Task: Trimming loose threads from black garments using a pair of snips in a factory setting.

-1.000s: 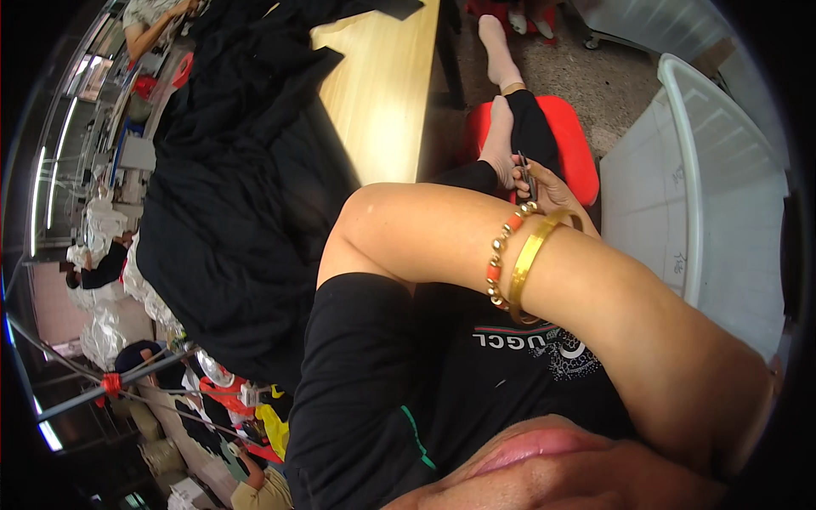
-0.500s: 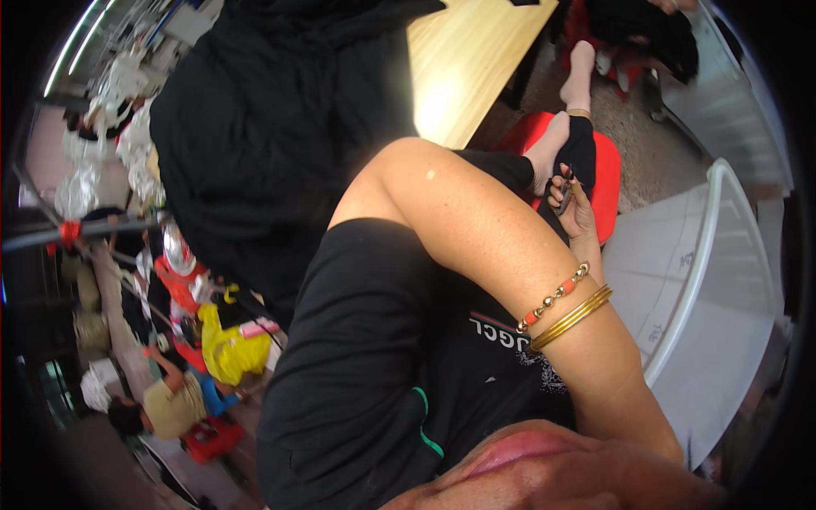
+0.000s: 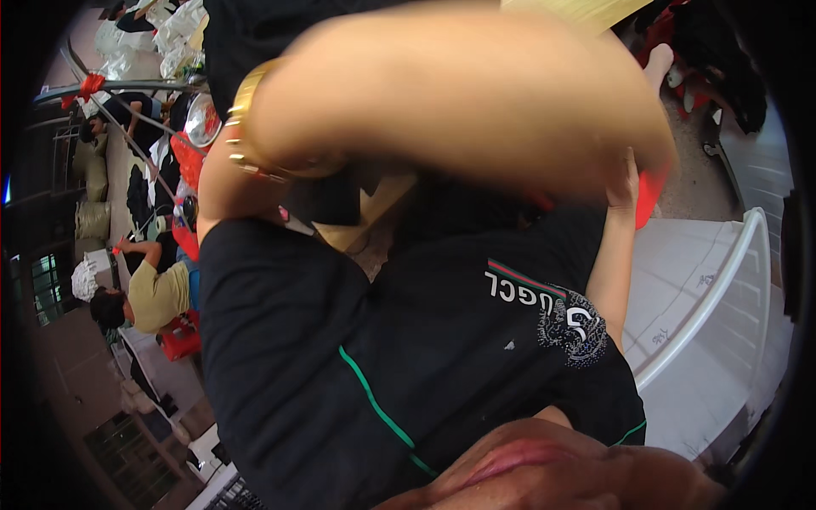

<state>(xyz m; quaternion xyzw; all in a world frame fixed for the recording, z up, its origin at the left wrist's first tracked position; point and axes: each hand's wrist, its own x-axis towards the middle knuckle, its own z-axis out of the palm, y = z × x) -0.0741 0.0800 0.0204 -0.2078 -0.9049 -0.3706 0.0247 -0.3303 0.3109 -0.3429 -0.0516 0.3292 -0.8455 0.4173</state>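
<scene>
Swinging up since half a second ago, the forearm with the gold metal bangle point(image 3: 245, 127) now lies blurred across the top of the view, where before it ran down the middle. The bangle sits at the left end of that forearm, close to the black short sleeve. I take this for the left arm; its left hand does not show clearly, so I cannot tell whether it is spread or closed. The right hand point(image 3: 626, 180) rises on a bare forearm at the right of the chest, fingers straight and held side by side, and it touches the edge of the red plastic stool point(image 3: 648, 194) without gripping it. Below both arms spreads the black T-shirt with a thin green stripe point(image 3: 357, 374), filling the middle. A pale yellow wooden tabletop point(image 3: 586, 10) shows at the upper edge, with a white plastic panel with a raised rim point(image 3: 722, 280) at the right. Far left, another person in an olive shirt point(image 3: 157, 293) bends over among bags and bundles.
</scene>
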